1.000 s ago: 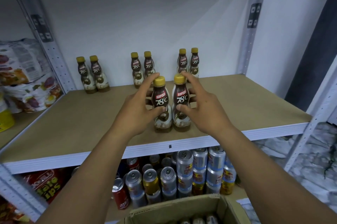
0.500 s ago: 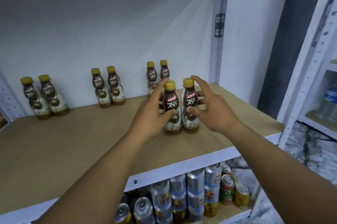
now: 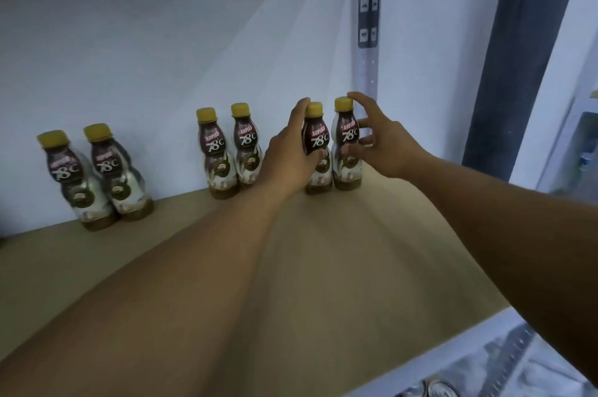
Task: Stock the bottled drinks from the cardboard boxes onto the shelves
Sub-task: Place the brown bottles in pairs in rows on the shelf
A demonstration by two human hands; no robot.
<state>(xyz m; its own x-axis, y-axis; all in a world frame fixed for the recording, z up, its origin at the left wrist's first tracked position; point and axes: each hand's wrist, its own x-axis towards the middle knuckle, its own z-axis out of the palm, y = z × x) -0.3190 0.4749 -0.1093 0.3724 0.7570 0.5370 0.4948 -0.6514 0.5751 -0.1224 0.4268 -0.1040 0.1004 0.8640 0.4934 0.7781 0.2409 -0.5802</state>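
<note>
My left grip (image 3: 291, 154) is curled round the first Kopiko bottle (image 3: 318, 141), and my right grip (image 3: 380, 146) clasps the second Kopiko bottle (image 3: 347, 137) (forefinger up by its yellow cap (image 3: 343, 103)). Both stand upright, side by side, at the back of the shelf (image 3: 323, 267). The middle pair (image 3: 215, 150) and the far-left pair (image 3: 72, 176) stand to their left.

Left hand (image 3: 291, 154) reached forward, curled in grip; right hand (image 3: 385, 146) alongside, fingers spread, thumb opposed.

btls (image 3: 216, 154) — upright pairs, yellow caps, shelf (image 3: 323, 251) rear
</note>
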